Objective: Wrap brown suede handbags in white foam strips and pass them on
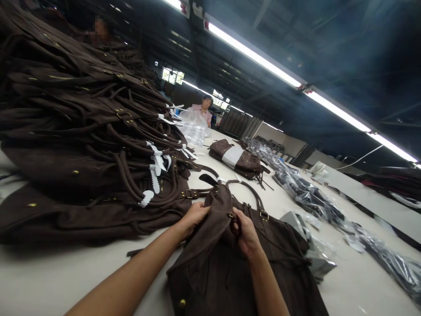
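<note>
A dark brown handbag (226, 272) with brass-coloured fittings lies in front of me on the white table. My left hand (196, 215) grips a fold of its flap (217, 210) at the upper left, fingers mostly hidden behind the material. On the other side, my right hand (246, 231) is closed on the bag's edge by a small metal ring, thumb uppermost. Beyond both hands, the bag's looped handle (251, 189) stands up with a buckle at its base. A tall pile of similar brown bags (98, 175) reaches close to my left hand, white paper strips (154, 173) around their handles.
A folded brown bag with a white band (233, 156) lies farther back on the table (39, 281). Plastic-wrapped items (305, 193) run along the right side. Right of my bag sits a grey device (320, 263). A person (202, 114) is at the far end behind clear plastic.
</note>
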{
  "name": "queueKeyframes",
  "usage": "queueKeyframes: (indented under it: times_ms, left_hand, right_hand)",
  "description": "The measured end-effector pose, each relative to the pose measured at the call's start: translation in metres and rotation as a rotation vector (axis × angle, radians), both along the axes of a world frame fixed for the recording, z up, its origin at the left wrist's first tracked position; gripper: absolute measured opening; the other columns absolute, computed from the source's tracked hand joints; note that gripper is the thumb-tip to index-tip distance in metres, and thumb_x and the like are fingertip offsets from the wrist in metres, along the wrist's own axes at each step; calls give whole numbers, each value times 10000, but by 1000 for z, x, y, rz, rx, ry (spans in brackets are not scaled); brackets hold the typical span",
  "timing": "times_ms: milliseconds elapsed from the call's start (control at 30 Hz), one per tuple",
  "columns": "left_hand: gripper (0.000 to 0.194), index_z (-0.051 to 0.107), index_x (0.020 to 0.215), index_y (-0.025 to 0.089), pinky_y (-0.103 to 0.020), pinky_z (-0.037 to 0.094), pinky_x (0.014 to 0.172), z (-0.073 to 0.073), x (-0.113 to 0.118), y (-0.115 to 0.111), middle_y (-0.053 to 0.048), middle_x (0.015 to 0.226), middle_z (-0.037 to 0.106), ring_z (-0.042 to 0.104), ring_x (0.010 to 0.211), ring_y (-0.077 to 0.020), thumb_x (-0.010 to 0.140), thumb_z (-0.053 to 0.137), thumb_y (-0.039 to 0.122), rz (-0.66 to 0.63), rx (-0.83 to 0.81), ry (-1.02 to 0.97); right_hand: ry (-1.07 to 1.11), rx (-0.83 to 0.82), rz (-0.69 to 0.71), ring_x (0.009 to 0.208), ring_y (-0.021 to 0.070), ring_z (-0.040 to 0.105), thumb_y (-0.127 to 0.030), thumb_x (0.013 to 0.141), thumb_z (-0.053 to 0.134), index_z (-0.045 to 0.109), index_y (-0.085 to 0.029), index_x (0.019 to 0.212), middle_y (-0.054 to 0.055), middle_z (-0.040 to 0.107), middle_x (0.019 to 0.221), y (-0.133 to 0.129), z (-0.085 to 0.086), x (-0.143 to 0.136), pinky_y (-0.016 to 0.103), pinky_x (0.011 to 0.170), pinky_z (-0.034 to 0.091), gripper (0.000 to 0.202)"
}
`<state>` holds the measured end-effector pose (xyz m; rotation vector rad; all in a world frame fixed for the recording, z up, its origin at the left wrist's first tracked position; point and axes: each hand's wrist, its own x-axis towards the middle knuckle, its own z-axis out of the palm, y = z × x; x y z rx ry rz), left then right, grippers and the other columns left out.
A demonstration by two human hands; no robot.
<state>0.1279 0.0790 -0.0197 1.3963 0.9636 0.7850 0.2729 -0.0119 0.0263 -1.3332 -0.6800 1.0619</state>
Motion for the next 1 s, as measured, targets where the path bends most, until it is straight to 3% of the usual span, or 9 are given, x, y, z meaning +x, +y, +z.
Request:
queueKeyframes:
  times_ms: [100,200,267,367,533,700,800,933,1000]
  left_hand:
    - [357,606,837,150,-298,494,651,5,-2,2,-72,752,707,670,746,-239,703,716,462,72,53,54]
    - [222,592,847,182,-319,468,745,12,-6,-7,-80,819,702,661,866,-267,701,712,299,142,156,149]
    - [179,589,870,199,-343,442,795,17,-10,-16,-84,821,691,650,916,-287,708,665,202,175,221,214]
    - [204,586,902,211,-347,418,819,20,-16,-23,-80,819,683,642,937,-286,714,598,131,194,273,276]
    - [78,574,767,198,-278,431,703,10,-22,-25,-35,788,686,642,819,-227,706,620,189,104,211,274]
    - [151,586,798,168,-289,468,695,-5,-17,-25,-27,794,675,639,813,-219,732,692,252,58,104,215]
    - [157,601,868,135,-329,503,776,-7,-20,-12,-29,877,661,629,849,-179,812,670,264,93,39,167]
    - [218,612,1001,135,-386,523,838,-6,-32,7,-53,1039,635,614,943,-181,884,612,320,151,-64,83]
    - [248,612,1033,135,-377,537,818,-4,-37,10,-56,1050,638,622,930,-179,893,602,340,137,-142,12]
  right_hand:
    - [-176,-78,-7,488,87,512,-625,732,646,606,-172,995,-5,605,678,9,12,-12,181,413,341,525]
    - [-332,-141,20,616,144,612,-542,707,713,499,-213,1228,30,660,891,21,19,-31,235,485,458,652]
    - [-449,-130,-10,704,168,640,-334,645,781,485,-176,1231,50,671,944,30,18,-40,251,564,503,675]
    - [-671,-168,-37,780,195,648,-106,572,712,564,-136,1103,49,685,899,40,16,-39,255,654,515,552]
    - [-1253,-330,25,941,252,654,-81,624,633,620,-217,1148,66,704,984,45,31,-23,309,775,483,542]
    - [-1686,-411,103,1009,290,645,-110,728,594,575,-231,1208,120,693,1046,52,33,-46,363,818,457,495]
    - [-1675,-413,127,1073,289,621,-137,766,578,473,-160,1327,170,641,1168,55,26,-64,368,862,452,571]
    - [-1437,-385,184,1203,321,539,-402,775,628,195,-120,1506,233,456,1394,51,24,-71,398,922,442,896]
    - [-1332,-354,229,1220,331,523,-476,723,676,168,-120,1514,237,451,1397,48,23,-68,407,938,434,1006]
